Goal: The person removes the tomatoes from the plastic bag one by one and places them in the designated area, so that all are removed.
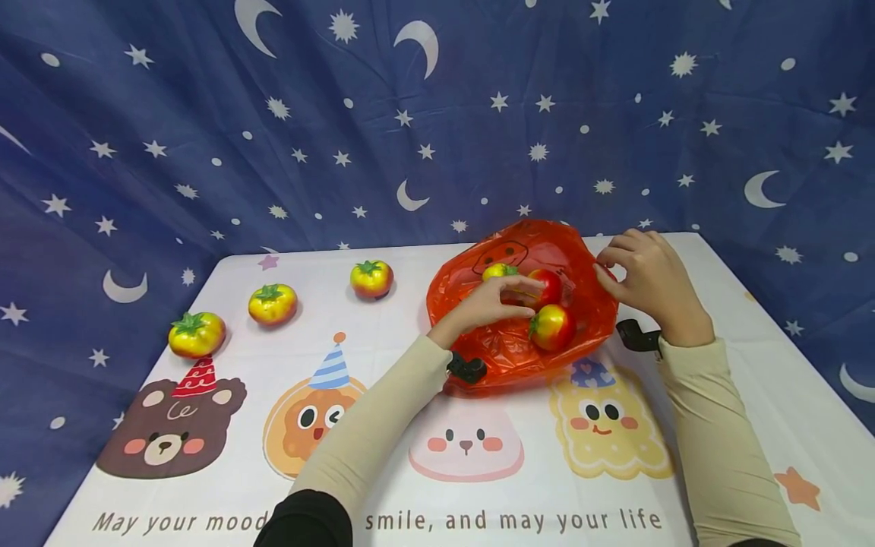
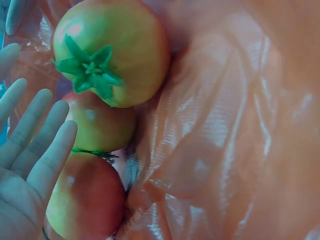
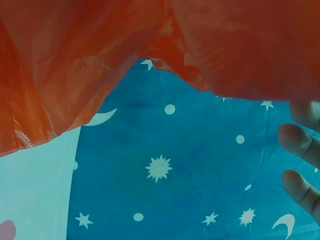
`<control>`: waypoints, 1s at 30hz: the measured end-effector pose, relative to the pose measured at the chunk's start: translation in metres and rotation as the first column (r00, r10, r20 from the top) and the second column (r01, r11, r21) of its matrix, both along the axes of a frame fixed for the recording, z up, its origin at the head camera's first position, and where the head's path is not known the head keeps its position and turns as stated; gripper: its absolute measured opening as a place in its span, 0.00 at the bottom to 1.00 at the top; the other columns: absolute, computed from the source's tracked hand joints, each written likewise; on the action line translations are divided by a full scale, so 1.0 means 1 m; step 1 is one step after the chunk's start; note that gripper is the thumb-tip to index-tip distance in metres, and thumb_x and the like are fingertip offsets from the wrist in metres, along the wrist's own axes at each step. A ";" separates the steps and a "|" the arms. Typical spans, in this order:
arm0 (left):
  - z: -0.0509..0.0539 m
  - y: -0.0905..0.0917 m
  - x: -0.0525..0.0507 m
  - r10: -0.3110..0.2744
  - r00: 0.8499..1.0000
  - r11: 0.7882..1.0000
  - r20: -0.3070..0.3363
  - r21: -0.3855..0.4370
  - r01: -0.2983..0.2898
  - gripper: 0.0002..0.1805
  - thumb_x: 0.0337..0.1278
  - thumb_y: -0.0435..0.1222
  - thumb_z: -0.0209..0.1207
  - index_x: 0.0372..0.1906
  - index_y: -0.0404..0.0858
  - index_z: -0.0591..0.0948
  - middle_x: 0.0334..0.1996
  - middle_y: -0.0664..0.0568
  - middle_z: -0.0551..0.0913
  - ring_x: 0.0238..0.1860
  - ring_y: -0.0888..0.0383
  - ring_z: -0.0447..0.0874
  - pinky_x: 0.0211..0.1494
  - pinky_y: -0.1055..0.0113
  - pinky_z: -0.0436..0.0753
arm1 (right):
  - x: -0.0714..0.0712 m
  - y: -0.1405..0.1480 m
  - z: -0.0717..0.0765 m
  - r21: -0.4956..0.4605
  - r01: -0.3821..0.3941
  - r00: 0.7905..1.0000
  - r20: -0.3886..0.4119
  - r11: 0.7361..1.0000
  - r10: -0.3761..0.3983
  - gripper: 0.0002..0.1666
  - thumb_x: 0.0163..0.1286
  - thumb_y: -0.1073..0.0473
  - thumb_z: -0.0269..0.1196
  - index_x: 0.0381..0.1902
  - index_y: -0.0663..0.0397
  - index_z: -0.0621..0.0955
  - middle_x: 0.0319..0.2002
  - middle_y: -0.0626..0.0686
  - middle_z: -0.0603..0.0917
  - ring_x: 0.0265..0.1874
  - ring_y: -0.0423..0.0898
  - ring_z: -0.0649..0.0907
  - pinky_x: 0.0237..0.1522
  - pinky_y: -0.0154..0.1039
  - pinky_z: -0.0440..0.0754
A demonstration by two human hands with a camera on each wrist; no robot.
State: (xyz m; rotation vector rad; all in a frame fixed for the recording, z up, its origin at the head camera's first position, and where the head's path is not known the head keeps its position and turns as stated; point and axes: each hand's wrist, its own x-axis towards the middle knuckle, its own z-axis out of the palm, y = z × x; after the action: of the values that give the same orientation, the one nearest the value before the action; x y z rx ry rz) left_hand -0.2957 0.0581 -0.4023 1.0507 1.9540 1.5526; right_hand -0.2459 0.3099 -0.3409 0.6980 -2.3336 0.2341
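A red plastic bag (image 1: 506, 349) lies spread wide on the table with its mouth facing up. Inside are three yellow-and-red toy tomatoes: one (image 1: 554, 327) near the front, a redder one (image 1: 551, 286) behind it, and a yellower one (image 1: 499, 271) partly hidden by my left hand (image 1: 494, 302). That hand reaches over the bag, fingers extended and apart; in the left wrist view its fingers (image 2: 55, 150) are beside the tomatoes without gripping them. At the bag's right rim, my right hand (image 1: 649, 277) pinches the plastic between thumb and forefinger; its other fingers (image 3: 295, 140) stay off the bag.
Three more toy tomatoes stand on the table's left side: one (image 1: 197, 334) by the left edge, one (image 1: 273, 305) beside it, another (image 1: 372, 279) farther back. A white tablecloth (image 1: 383, 456) with cartoon prints covers the table. A blue starry curtain (image 1: 472, 137) hangs behind.
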 end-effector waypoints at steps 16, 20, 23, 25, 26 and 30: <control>-0.007 0.004 0.002 -0.022 0.999 0.997 -0.041 -0.080 0.019 0.24 0.56 0.29 0.60 0.59 0.34 0.74 0.59 0.41 0.77 0.61 0.51 0.76 0.62 0.64 0.76 | 0.000 0.000 0.001 -0.006 0.004 1.000 0.008 1.000 -0.004 0.04 0.45 0.67 0.69 0.21 0.62 0.83 0.25 0.60 0.84 0.29 0.54 0.77 0.31 0.49 0.76; -0.008 0.006 0.003 -0.030 0.999 0.996 -0.031 -0.081 0.027 0.24 0.55 0.28 0.61 0.59 0.33 0.74 0.58 0.42 0.77 0.60 0.51 0.76 0.62 0.64 0.77 | 0.000 -0.001 0.001 -0.002 0.002 1.000 0.006 1.000 -0.002 0.04 0.45 0.67 0.69 0.21 0.62 0.83 0.25 0.60 0.84 0.28 0.54 0.77 0.31 0.48 0.76; -0.009 0.006 0.004 -0.032 0.999 0.996 -0.032 -0.089 0.029 0.24 0.54 0.28 0.62 0.59 0.33 0.75 0.58 0.42 0.78 0.59 0.52 0.77 0.62 0.64 0.77 | 0.000 -0.001 0.001 -0.001 -0.001 1.000 0.002 1.000 0.001 0.04 0.45 0.67 0.69 0.21 0.62 0.83 0.24 0.60 0.84 0.28 0.54 0.77 0.31 0.48 0.76; -0.009 0.007 0.005 -0.035 0.999 0.995 -0.032 -0.093 0.032 0.24 0.54 0.28 0.62 0.59 0.33 0.75 0.58 0.42 0.78 0.58 0.53 0.77 0.62 0.63 0.77 | 0.000 -0.001 0.001 0.000 -0.004 1.000 0.001 1.000 0.004 0.04 0.45 0.67 0.69 0.21 0.62 0.83 0.24 0.59 0.84 0.28 0.54 0.77 0.31 0.48 0.76; -0.009 0.007 0.005 -0.038 0.999 0.995 -0.035 -0.094 0.034 0.24 0.54 0.28 0.62 0.59 0.34 0.75 0.58 0.42 0.78 0.58 0.53 0.78 0.62 0.62 0.77 | 0.000 -0.001 0.001 0.000 -0.005 1.000 0.000 1.000 0.005 0.04 0.45 0.67 0.69 0.21 0.62 0.83 0.24 0.59 0.84 0.28 0.54 0.77 0.30 0.48 0.76; -0.010 0.008 0.007 -0.047 0.998 0.995 -0.045 -0.090 0.043 0.24 0.54 0.29 0.62 0.58 0.33 0.75 0.57 0.42 0.78 0.57 0.52 0.78 0.62 0.59 0.77 | 0.000 -0.001 0.000 0.002 -0.006 1.000 -0.001 1.000 0.006 0.04 0.45 0.67 0.69 0.21 0.61 0.83 0.24 0.59 0.84 0.28 0.54 0.77 0.30 0.47 0.75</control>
State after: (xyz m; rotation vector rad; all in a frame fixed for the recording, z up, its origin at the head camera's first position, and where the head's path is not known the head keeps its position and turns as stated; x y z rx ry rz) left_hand -0.2891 0.0658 -0.4124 1.0957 1.9978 1.4152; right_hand -0.2461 0.3087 -0.3408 0.7063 -2.3314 0.2340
